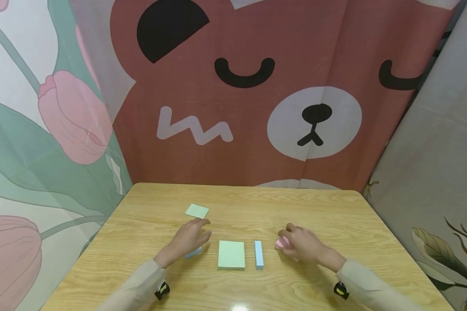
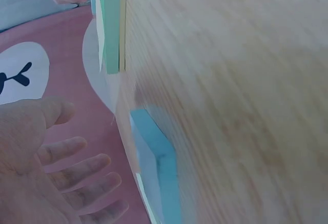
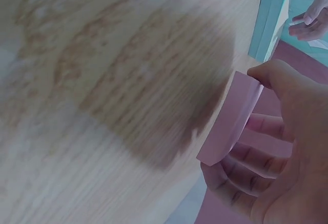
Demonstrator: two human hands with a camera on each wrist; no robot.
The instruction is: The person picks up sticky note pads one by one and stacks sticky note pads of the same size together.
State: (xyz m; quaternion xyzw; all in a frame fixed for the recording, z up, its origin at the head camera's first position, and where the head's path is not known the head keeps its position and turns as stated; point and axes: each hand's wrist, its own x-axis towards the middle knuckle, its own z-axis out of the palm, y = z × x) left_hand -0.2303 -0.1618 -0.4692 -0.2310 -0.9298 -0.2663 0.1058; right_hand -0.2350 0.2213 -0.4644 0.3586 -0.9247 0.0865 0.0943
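A pink block of notes (image 3: 230, 119) is gripped between the thumb and fingers of my right hand (image 3: 277, 147), low over the wooden table. In the head view the right hand (image 1: 305, 245) partly covers the pink block (image 1: 283, 242). My left hand (image 1: 187, 238) hovers with relaxed, spread fingers above a blue block (image 1: 193, 252) that it partly hides. The left wrist view shows this hand (image 2: 61, 167) holding nothing, beside the blue block (image 2: 159, 167). Between the hands lie a square green pad (image 1: 231, 255) and a narrow blue block (image 1: 258, 255).
Farther back on the left of the wooden table (image 1: 315, 207) lies a small pale green pad (image 1: 197, 211). Behind the table hangs a cloth (image 1: 249, 160) with a bear print, and patterned curtains stand at both sides.
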